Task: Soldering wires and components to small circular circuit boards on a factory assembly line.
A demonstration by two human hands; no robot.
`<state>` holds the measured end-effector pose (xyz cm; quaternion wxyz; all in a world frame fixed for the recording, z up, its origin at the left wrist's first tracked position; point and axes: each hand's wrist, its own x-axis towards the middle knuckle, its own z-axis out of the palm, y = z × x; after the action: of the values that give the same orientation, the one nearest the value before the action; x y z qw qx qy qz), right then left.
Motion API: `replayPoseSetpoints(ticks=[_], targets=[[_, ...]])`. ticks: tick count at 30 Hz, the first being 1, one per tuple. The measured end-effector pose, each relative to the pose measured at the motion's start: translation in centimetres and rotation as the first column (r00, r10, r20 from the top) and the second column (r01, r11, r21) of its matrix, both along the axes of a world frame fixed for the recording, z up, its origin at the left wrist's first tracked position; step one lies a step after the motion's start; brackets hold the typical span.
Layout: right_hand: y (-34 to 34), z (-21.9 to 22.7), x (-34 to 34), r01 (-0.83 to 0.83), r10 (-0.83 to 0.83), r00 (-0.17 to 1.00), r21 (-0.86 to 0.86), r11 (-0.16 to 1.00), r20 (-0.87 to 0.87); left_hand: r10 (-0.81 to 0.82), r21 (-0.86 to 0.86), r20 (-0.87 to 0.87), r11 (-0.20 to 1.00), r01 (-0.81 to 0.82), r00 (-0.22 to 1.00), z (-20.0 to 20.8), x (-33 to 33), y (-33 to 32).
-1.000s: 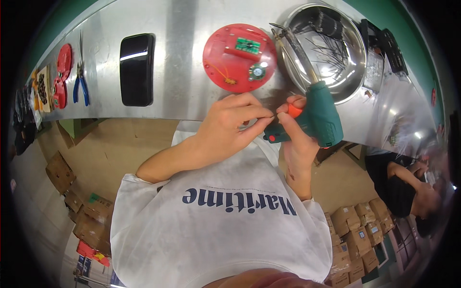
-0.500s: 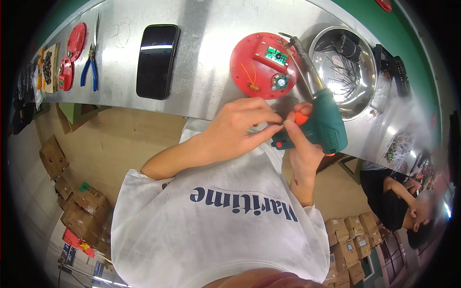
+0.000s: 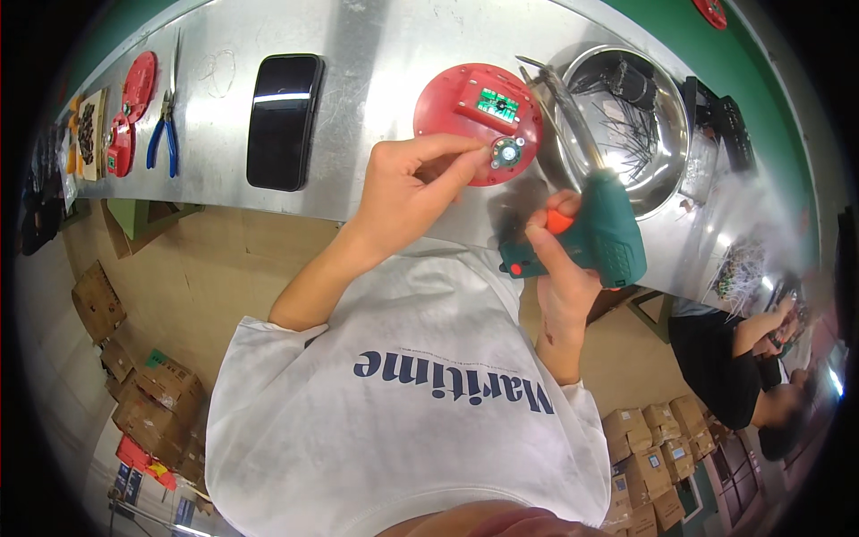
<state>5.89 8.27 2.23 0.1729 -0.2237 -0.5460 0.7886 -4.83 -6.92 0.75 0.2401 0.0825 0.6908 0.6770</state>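
My left hand (image 3: 407, 183) is closed in a pinch over the red round housing (image 3: 438, 94). Its fingertips meet beside the small round metal-rimmed part (image 3: 507, 153), and what they hold is hidden. A green circuit board (image 3: 497, 105) shows in the raised rectangular frame of the housing. My right hand (image 3: 565, 268) is wrapped round a green pistol-shaped soldering gun (image 3: 616, 228), the thumb beside its orange trigger (image 3: 559, 221). The gun's metal shaft slants up and left past the housing's right edge.
A steel bowl (image 3: 673, 170) of black wire pieces stands behind the gun's shaft. On the left lie a black phone (image 3: 284, 121), blue-handled pliers (image 3: 162, 143) and red parts (image 3: 139, 85). White wires (image 3: 741, 276) lie at the right, near another person (image 3: 716, 358).
My left hand has moved from beside my right thumb, up and left onto the red housing, covering the orange wires there. My right hand with the soldering gun has hardly moved.
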Motion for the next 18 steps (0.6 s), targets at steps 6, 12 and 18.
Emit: replayPoseSetpoints(ticks=[6,12,18], targets=[[-0.7,-0.8,-0.6,-0.089,0.086,0.995,0.053,0.995,0.05,-0.236,-0.13,-0.129,0.967,0.22,0.963,1.0,1.4,-1.2],[-1.1,-0.5,-1.5,-0.124,0.122,0.991,0.041,0.991,0.057,-0.35,-0.212,-0.352,0.933,0.29,0.868,1.0,1.7,-1.8],[-1.0,-0.4,-1.5,-0.166,0.167,0.984,-0.01,0.986,0.07,-0.339,-0.139,-0.251,0.94,0.313,0.907,1.5,2.0,-2.0]])
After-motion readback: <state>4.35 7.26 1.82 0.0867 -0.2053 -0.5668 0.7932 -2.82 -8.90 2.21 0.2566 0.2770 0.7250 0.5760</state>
